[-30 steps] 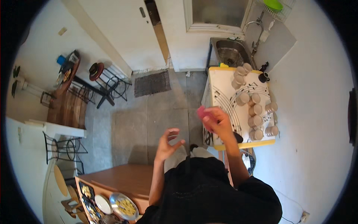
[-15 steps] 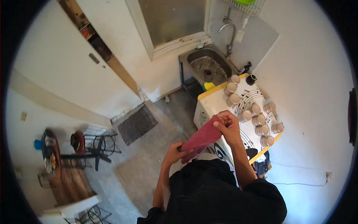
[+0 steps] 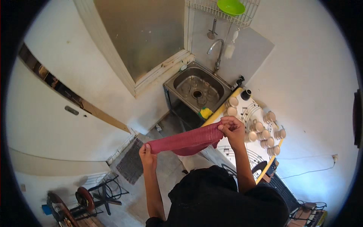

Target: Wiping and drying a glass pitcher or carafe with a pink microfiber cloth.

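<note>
A dark pink cloth (image 3: 185, 139) is stretched out between my two hands, its lower part hanging loose in a fold. My left hand (image 3: 148, 157) pinches one end of it, thumb on top. The other end is gripped by my right hand (image 3: 232, 130), held over the left edge of the white table (image 3: 227, 153) with yellow edging. On that table stand several beige ribbed cups (image 3: 257, 125), some at the back corner and most in a group to the right of my right hand. A black round container (image 3: 246, 94) is at the far corner.
Beyond the table is a steel sink (image 3: 198, 85) with a curved faucet (image 3: 219, 56). A yellow-green sponge (image 3: 206, 112) lies on its near edge. Above hangs a wire rack (image 3: 242, 17) holding a green bowl (image 3: 231, 6). A grey mat (image 3: 130, 164) is on the floor at left.
My left hand has moved left and away from the right hand, pulling the cloth from a slanting bundle into a wide, stretched strip. The view has shifted toward the sink.
</note>
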### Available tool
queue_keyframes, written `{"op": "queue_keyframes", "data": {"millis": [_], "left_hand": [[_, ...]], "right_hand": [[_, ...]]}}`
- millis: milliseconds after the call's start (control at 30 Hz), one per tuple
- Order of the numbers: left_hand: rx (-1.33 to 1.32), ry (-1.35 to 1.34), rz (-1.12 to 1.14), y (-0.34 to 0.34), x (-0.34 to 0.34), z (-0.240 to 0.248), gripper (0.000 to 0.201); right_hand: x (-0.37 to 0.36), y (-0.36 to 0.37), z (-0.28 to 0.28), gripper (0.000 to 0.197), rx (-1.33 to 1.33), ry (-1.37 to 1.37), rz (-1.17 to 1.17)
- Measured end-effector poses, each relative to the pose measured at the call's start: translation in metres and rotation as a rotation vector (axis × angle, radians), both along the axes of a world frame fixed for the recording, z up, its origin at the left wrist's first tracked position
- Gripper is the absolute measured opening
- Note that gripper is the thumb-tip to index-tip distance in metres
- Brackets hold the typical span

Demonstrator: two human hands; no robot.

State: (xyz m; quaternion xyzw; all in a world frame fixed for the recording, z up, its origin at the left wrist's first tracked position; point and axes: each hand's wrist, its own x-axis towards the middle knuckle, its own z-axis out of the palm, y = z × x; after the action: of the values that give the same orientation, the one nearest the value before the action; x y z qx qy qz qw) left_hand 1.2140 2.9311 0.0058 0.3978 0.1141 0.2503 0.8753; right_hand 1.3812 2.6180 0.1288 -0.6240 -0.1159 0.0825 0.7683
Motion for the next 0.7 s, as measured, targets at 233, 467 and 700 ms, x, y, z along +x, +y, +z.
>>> {"op": "queue_keyframes", "data": {"millis": [233, 467, 700], "left_hand": [[0.198, 0.259, 0.217, 0.064, 0.131, 0.059, 0.020], [0.372, 0.345, 0.187, 0.061, 0.317, 0.133, 0.026], [0.715, 0.112, -0.070, -0.030, 0.377, 0.143, 0.022]], "right_hand": [[0.100, 0.039, -0.005, 0.032, -0.097, -0.058, -0.143], [0.240, 0.068, -0.001, 0.024, -0.126, -0.189, -0.398], [0.225, 0.125, 0.038, 0.023, -0.241, -0.230, -0.240]]}}
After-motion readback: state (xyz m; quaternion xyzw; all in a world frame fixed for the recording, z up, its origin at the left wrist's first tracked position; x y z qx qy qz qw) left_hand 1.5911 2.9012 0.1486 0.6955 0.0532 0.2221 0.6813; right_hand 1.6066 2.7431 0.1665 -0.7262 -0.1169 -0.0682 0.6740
